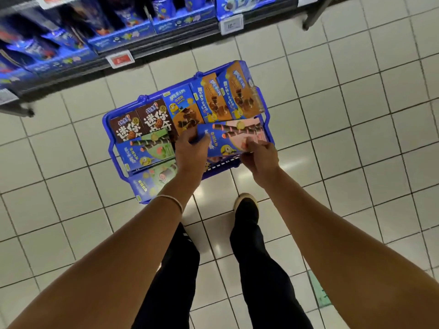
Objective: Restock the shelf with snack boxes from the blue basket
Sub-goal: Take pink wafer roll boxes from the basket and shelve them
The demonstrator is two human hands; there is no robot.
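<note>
Hands both low over basket (111,153) on floor (356,115), arms stretched down and forward, nearly parallel. Left hand (190,148) palm down, fingers curled over left end of pink box (228,138), pinching it. Right hand (261,155) curled on near right edge of same box, fingertips on its face. Both clamped on that one box. Thin bracelet (171,200) on left wrist.

Pink box held flat, long side across, over near right part of basket. Just above contents or touching them: cannot tell. Print on it: rolled wafer sticks, yellow goggled cartoon figure, Chinese text upside down to camera, too blurred to read.

Rest of basket:
- Two brown boxes (129,128) at far left, big white "迷你" legible, smaller print not.
- Three orange boxes (211,96) along far side, two rightmost tilted on edge, blue band and same cartoon figure, text unreadable.
- Two green boxes (147,148) at near left, lying flat, nearer one partly hidden by left wrist.

Shelf (78,72) beyond basket, top left, stocked with blue packs, all motion-blurred. White price tag (232,24) on its edge, starting "10", rest illegible. Red tag (120,59) further left, unreadable. Black shoe (245,205) just short of basket.
</note>
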